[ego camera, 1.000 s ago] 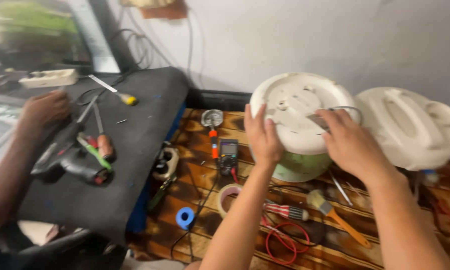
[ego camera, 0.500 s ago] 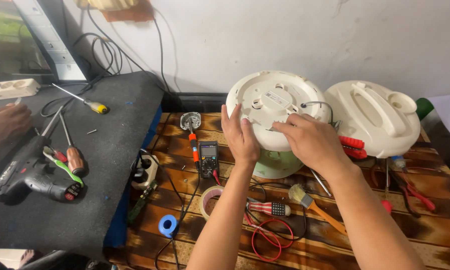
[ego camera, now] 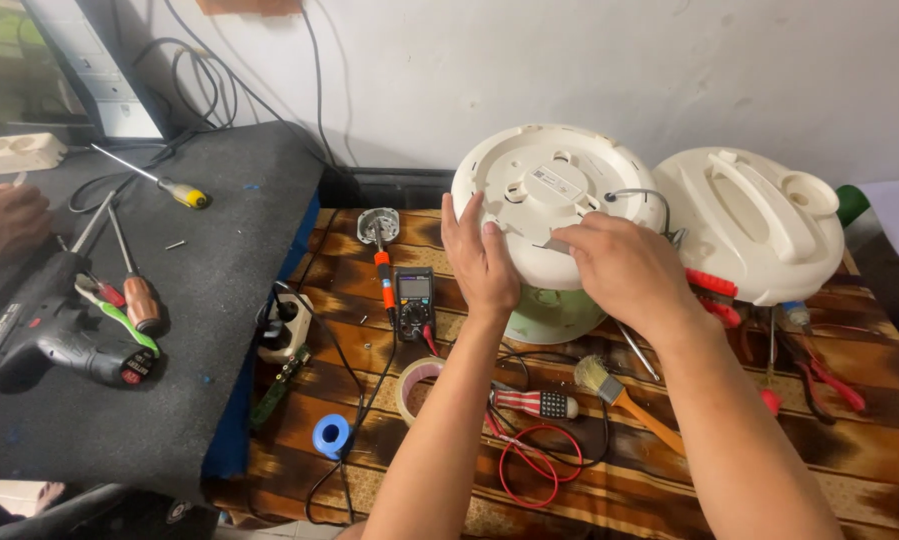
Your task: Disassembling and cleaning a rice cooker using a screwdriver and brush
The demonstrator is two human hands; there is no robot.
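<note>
An upturned cream and pale green cooker body (ego camera: 544, 190) stands on the wooden table (ego camera: 669, 470), its round base facing me. My left hand (ego camera: 477, 258) presses flat against the left side of that base, fingers spread upward. My right hand (ego camera: 619, 268) rests on the base's right side, fingertips curled near its middle; whether they pinch something small is hidden. A grey cable (ego camera: 634, 195) loops out by the right hand. The cooker's cream lid (ego camera: 754, 225) with a handle lies just to the right.
Below the cooker lie a multimeter (ego camera: 414, 298), soldering iron (ego camera: 381, 262), tape roll (ego camera: 416, 385), blue tape (ego camera: 331, 436), paintbrush (ego camera: 624, 398), red wire (ego camera: 529, 460) and red pliers (ego camera: 819, 375). On the dark mat (ego camera: 199, 330) at left: a power drill (ego camera: 54, 335), screwdrivers (ego camera: 134, 290), another person's hand (ego camera: 4, 220).
The view has swung left and steadied, so the cooker sits more central. Both my hands stay on its base, the right one shifted slightly lower. The other person's hand stays at the left edge.
</note>
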